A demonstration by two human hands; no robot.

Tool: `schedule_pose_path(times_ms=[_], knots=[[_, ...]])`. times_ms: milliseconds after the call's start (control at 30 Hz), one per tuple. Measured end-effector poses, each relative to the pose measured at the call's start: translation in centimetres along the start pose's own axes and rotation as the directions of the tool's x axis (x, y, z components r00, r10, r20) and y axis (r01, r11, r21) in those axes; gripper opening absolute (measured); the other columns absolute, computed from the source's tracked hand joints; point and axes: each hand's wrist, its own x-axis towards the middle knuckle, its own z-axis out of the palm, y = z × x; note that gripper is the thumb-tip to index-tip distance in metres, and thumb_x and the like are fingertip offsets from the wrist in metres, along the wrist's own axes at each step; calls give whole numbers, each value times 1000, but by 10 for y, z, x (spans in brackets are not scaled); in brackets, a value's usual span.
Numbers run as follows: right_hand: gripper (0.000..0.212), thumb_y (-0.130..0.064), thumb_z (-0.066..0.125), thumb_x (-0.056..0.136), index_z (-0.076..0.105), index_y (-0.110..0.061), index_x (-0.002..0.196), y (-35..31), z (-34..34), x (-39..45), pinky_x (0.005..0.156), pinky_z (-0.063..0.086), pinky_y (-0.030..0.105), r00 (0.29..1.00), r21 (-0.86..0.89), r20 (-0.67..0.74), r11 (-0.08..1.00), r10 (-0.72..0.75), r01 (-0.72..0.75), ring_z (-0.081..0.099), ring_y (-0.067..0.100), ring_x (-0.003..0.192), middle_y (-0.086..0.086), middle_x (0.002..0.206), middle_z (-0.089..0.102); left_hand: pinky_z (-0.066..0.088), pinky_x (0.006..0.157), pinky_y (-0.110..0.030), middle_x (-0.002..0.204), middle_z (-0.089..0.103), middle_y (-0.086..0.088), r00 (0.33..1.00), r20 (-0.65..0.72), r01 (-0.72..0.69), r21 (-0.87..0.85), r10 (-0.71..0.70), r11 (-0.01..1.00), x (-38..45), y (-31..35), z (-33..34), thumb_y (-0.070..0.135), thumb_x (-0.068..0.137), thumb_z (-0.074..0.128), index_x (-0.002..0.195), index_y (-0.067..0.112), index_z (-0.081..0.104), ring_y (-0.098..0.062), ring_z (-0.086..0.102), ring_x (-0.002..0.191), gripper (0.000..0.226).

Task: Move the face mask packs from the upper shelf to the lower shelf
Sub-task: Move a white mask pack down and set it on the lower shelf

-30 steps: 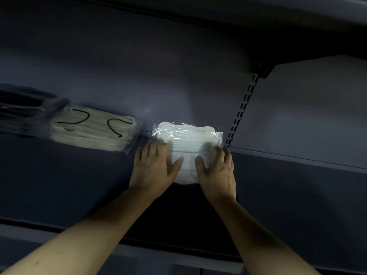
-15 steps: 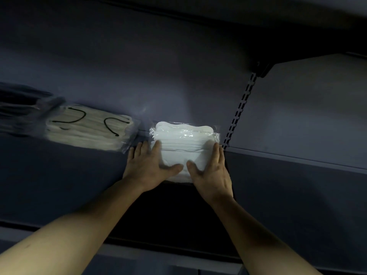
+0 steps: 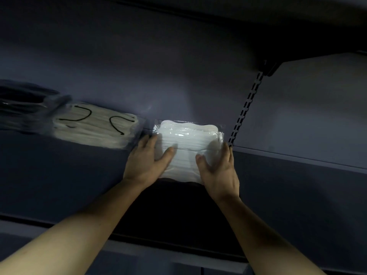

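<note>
A white face mask pack [image 3: 186, 135] in clear plastic lies on the dark shelf [image 3: 297, 175], its far edge against the back wall. My left hand [image 3: 147, 161] holds its left side, thumb on top and fingers along the edge. On the pack's right side, my right hand [image 3: 218, 171] holds it the same way, thumb on top and fingers against the edge. A second pack [image 3: 95, 128], cream masks with black ear loops, lies to the left on the same shelf. Further left a dark pack [image 3: 23, 110] is blurred.
A slotted shelf upright [image 3: 246, 108] runs up the back wall just right of the white pack. Another shelf [image 3: 218, 8] hangs overhead. The shelf's front lip [image 3: 59, 227] crosses below my forearms.
Both hands lay flat on top of the white pack; they have since slid outward to its sides, thumbs staying on top. The pack has not shifted.
</note>
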Motion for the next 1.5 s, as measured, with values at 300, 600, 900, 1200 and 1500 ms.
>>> schedule_pose_path(times_ms=[300,600,900,1200,1500], knots=[[89,-56,43,97,-11,-20,158,2,5,-9,123,6,42,984,-145,170,987,-51,76,-11,26,153,11,165,-18,16,120,-33,162,21,1,978,192,-126,229,82,965,8,-4,1,69,71,36,152,27,32,-20,23,145,91],[57,-51,27,104,16,-34,157,-3,-4,-25,125,3,49,942,-300,199,898,-271,322,-14,20,153,1,167,-10,35,110,-52,147,47,-6,934,-8,-323,416,358,850,-17,-10,0,55,95,32,139,27,53,-35,40,136,57],[70,-62,24,100,-6,-37,158,1,-5,-35,122,-14,46,931,-335,314,895,-187,293,-27,18,149,-3,163,-25,2,123,-48,166,-11,7,928,263,-356,408,265,841,-44,-15,-2,70,87,3,155,45,5,-22,-12,151,72],[68,-64,19,98,4,-37,159,1,-7,-47,123,-10,47,939,-354,287,890,-190,288,-19,17,151,-3,166,-13,9,123,-49,165,-14,5,923,256,-369,375,288,850,-52,-16,-6,71,89,8,157,40,10,-22,-13,151,74],[77,-69,17,93,18,-28,159,7,-12,-71,123,0,49,926,-302,197,879,-322,369,-1,28,154,9,167,4,13,123,-40,165,-2,-4,964,203,-238,356,174,904,-93,-24,-39,55,99,27,155,39,-8,-23,-3,152,68]])
